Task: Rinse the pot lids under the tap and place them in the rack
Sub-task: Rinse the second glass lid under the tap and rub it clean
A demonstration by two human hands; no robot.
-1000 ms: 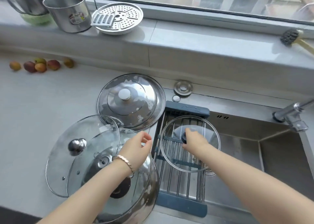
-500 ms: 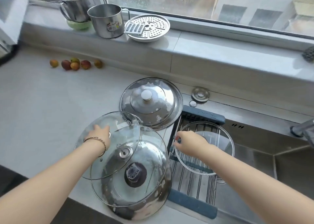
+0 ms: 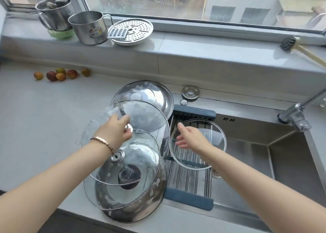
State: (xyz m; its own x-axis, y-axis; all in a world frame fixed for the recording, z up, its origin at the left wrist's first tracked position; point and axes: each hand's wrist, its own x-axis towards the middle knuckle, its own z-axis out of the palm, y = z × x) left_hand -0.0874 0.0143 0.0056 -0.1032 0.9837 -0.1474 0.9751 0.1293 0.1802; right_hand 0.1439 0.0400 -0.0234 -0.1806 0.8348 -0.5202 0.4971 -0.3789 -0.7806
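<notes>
My left hand (image 3: 115, 132) grips the metal knob of a large glass lid (image 3: 142, 119) and holds it raised and tilted above the other lids. Beneath it lies another glass lid (image 3: 141, 162) with a black knob, resting on a steel lid (image 3: 151, 202). A second steel lid (image 3: 158, 95) lies behind them on the counter. A small glass lid (image 3: 217, 137) rests on the blue-ended rack (image 3: 190, 179) across the sink's left side. My right hand (image 3: 191, 138) hovers open over that small lid's left part. The tap (image 3: 296, 116) stands at the right.
The sink basin (image 3: 291, 162) lies to the right of the rack. Several small fruits (image 3: 60, 73) sit on the counter at the left. Two steel mugs (image 3: 88, 27) and a perforated steamer plate (image 3: 131, 31) stand on the window sill, and a brush (image 3: 289, 43) lies at its right end.
My left hand took the big glass lid by its knob and lifted it up and to the right. My right hand let go of the small lid and opened above it.
</notes>
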